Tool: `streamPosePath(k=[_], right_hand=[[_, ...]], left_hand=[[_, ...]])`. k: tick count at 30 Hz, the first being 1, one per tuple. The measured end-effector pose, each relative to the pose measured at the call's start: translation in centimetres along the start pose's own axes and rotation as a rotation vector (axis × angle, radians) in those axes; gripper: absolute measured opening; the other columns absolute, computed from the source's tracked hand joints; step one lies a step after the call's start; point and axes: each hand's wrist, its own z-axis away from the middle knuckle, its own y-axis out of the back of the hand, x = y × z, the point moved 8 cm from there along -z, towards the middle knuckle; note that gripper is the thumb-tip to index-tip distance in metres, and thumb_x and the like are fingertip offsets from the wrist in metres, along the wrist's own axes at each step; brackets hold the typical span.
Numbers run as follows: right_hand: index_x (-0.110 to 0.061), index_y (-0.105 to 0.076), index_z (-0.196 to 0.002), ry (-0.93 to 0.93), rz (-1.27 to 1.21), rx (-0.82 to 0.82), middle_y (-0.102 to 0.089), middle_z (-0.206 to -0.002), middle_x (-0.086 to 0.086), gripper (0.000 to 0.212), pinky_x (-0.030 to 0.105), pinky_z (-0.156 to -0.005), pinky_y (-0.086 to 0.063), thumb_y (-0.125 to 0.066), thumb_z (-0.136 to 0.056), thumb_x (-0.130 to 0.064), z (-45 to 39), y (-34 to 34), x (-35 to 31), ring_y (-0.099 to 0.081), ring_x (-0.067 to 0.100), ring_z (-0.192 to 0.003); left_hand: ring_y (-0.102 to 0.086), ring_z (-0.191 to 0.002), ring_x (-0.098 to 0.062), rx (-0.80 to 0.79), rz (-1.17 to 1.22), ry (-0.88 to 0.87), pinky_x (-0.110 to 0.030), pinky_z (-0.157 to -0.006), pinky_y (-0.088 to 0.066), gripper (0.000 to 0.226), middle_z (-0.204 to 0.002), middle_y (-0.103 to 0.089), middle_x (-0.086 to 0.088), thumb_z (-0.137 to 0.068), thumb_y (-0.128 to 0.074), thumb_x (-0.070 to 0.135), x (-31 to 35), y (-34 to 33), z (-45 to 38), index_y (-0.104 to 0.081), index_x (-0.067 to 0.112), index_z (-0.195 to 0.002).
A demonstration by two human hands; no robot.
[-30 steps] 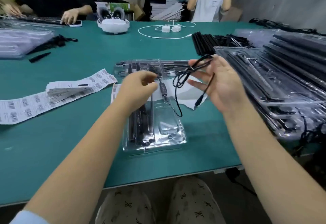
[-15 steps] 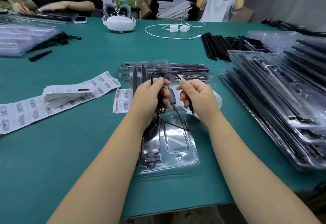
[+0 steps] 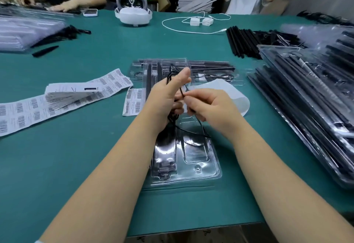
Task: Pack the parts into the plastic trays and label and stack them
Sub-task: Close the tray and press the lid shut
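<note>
A clear plastic tray [image 3: 199,168] lies lengthwise on the green table in front of me, with black parts in its left channel. Above it my left hand [image 3: 168,95] grips a coiled black cable [image 3: 173,117], thumb up. My right hand [image 3: 208,106] pinches a strand of the same cable close beside the left hand. A loop of the cable hangs down onto the tray. A second filled tray [image 3: 214,72] lies crosswise behind my hands. Barcode label sheets [image 3: 134,102] rest left of the tray.
A tall stack of filled trays [image 3: 310,97] fills the right side. Loose black rods [image 3: 243,40] lie behind it. A long label strip [image 3: 23,112] and a booklet pile sit left. Other people, a white headset [image 3: 134,15] and chargers occupy the far edge.
My hands came together from apart and dropped over the tray, gathering the cable into a coil in my left hand; my right hand now pinches a strand lower down.
</note>
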Motion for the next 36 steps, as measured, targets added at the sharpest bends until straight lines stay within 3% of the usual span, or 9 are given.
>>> streamPosePath(k=[3, 8, 13, 17, 23, 28, 32, 34, 36], right_hand=[[-0.026, -0.071, -0.086, -0.01, 0.11, -0.067, -0.071, -0.07, -0.005, 0.02, 0.016, -0.064, -0.048, -0.065, -0.087, -0.007, 0.3, -1.1, 0.1, -0.055, 0.001, -0.056], [-0.036, -0.067, -0.078, -0.042, 0.315, -0.138, -0.062, -0.059, -0.006, 0.013, 0.021, -0.065, -0.046, -0.073, -0.081, -0.025, 0.3, -1.4, 0.6, -0.053, 0.004, -0.057], [-0.042, -0.062, -0.085, -0.106, 0.291, -0.163, -0.067, -0.059, -0.005, 0.022, 0.034, -0.08, -0.051, -0.074, -0.08, -0.024, 0.2, -0.9, 0.8, -0.064, 0.02, -0.065], [-0.042, -0.061, -0.088, -0.117, 0.309, -0.159, -0.069, -0.06, -0.012, 0.023, 0.01, -0.061, -0.042, -0.074, -0.08, -0.025, 0.4, -1.2, 0.7, -0.055, -0.002, -0.052], [-0.021, -0.052, -0.089, -0.237, 0.18, -0.117, -0.068, -0.059, 0.001, 0.026, 0.016, -0.042, -0.04, -0.075, -0.078, -0.017, 0.7, -0.5, 0.9, -0.054, 0.01, -0.041], [-0.019, -0.063, -0.079, -0.196, 0.113, -0.004, -0.065, -0.056, -0.004, 0.017, 0.017, -0.041, -0.038, -0.072, -0.08, -0.005, 0.6, 0.8, 0.3, -0.048, 0.007, -0.043], [-0.025, -0.068, -0.085, -0.059, 0.024, 0.025, -0.058, -0.063, -0.001, 0.03, 0.019, -0.053, -0.041, -0.063, -0.084, 0.004, 0.4, 0.8, -0.7, -0.045, 0.012, -0.056], [-0.033, -0.068, -0.091, 0.04, 0.078, -0.017, -0.061, -0.069, -0.016, 0.036, 0.02, -0.063, -0.043, -0.061, -0.086, 0.002, 0.5, 0.4, -1.5, -0.046, 0.011, -0.066], [-0.037, -0.067, -0.096, 0.074, 0.125, -0.058, -0.064, -0.076, -0.021, 0.033, 0.018, -0.069, -0.044, -0.061, -0.087, -0.006, 0.6, 0.1, -1.8, -0.05, 0.007, -0.073]], left_hand=[[-0.026, -0.039, -0.008, 0.013, 0.165, 0.04, -0.02, -0.04, -0.025, 0.025, -0.051, -0.035, 0.008, -0.077, -0.065, 0.041, -0.1, 0.6, -0.2, -0.053, 0.019, -0.073], [-0.047, -0.04, -0.01, 0.162, 0.375, 0.093, -0.017, -0.042, -0.042, 0.033, -0.051, -0.052, 0.004, -0.096, -0.051, 0.038, -0.5, 1.6, -0.3, -0.047, 0.016, -0.072], [-0.025, -0.032, -0.006, 0.127, 0.62, 0.136, -0.017, -0.034, -0.029, 0.039, -0.043, -0.028, 0.009, -0.098, -0.041, 0.047, -0.5, 1.1, -0.4, -0.045, 0.017, -0.074], [-0.02, -0.033, -0.006, 0.074, 0.69, 0.154, -0.018, -0.033, -0.023, 0.042, -0.045, -0.026, 0.009, -0.098, -0.037, 0.05, -0.3, 0.7, -0.1, -0.049, 0.018, -0.074], [-0.019, -0.03, -0.004, 0.031, 0.766, 0.124, -0.015, -0.03, -0.017, 0.045, -0.042, -0.026, 0.009, -0.099, -0.032, 0.051, 0.1, 0.7, 0.1, -0.048, 0.018, -0.074], [-0.018, -0.031, -0.003, -0.016, 0.622, 0.117, -0.015, -0.029, -0.016, 0.042, -0.043, -0.025, 0.01, -0.099, -0.033, 0.051, 0.3, 0.3, 0.1, -0.048, 0.02, -0.075], [-0.025, -0.035, -0.005, 0.027, 0.406, 0.08, -0.015, -0.034, -0.025, 0.036, -0.047, -0.033, 0.008, -0.099, -0.04, 0.044, 0.1, 0.2, -0.2, -0.047, 0.017, -0.076], [-0.031, -0.038, -0.007, 0.054, 0.326, 0.058, -0.016, -0.041, -0.03, 0.035, -0.047, -0.035, 0.006, -0.099, -0.042, 0.04, -0.1, 0.2, -0.2, -0.048, 0.016, -0.074], [-0.028, -0.035, -0.005, 0.054, 0.304, 0.061, -0.015, -0.038, -0.028, 0.036, -0.045, -0.03, 0.008, -0.1, -0.04, 0.04, -0.1, 0.1, -0.1, -0.048, 0.017, -0.074]])
